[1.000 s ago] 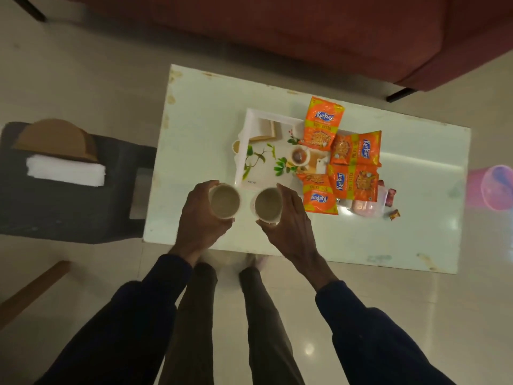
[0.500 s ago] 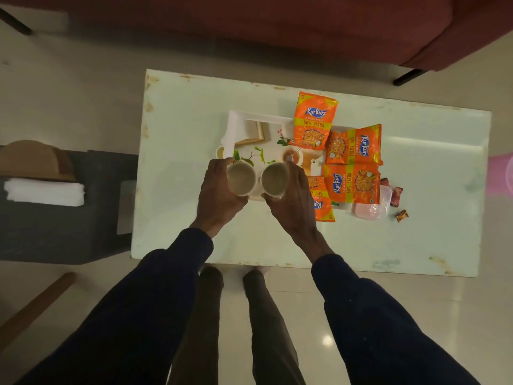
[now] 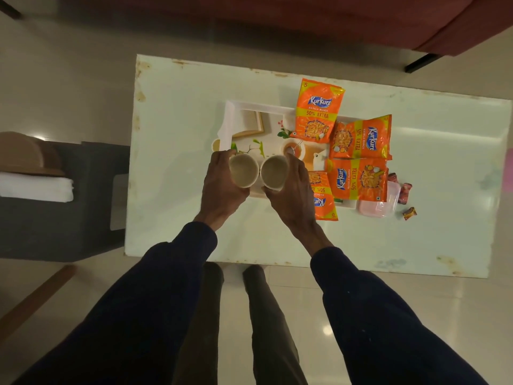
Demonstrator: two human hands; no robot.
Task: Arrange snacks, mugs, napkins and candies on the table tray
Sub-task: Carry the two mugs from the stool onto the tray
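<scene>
My left hand (image 3: 220, 187) grips a beige mug (image 3: 243, 172) and my right hand (image 3: 294, 193) grips a second beige mug (image 3: 273, 172). Both mugs sit side by side over the near left part of the white printed tray (image 3: 236, 112) on the table (image 3: 177, 168). Several orange Kurkure snack packets (image 3: 317, 111) cover the tray's right half. Small wrapped candies (image 3: 409, 213) lie on the table right of the tray. White napkins (image 3: 36, 187) rest on a dark stool at the left.
A clear plastic container (image 3: 384, 201) sits by the tray's right end, partly under a packet. A red sofa (image 3: 361, 20) stands beyond the table. The dark stool (image 3: 69, 226) also holds a brown rounded object (image 3: 25, 154).
Both hands carried the mugs forward from the table's near edge onto the tray's near left part. My view shifted slightly.
</scene>
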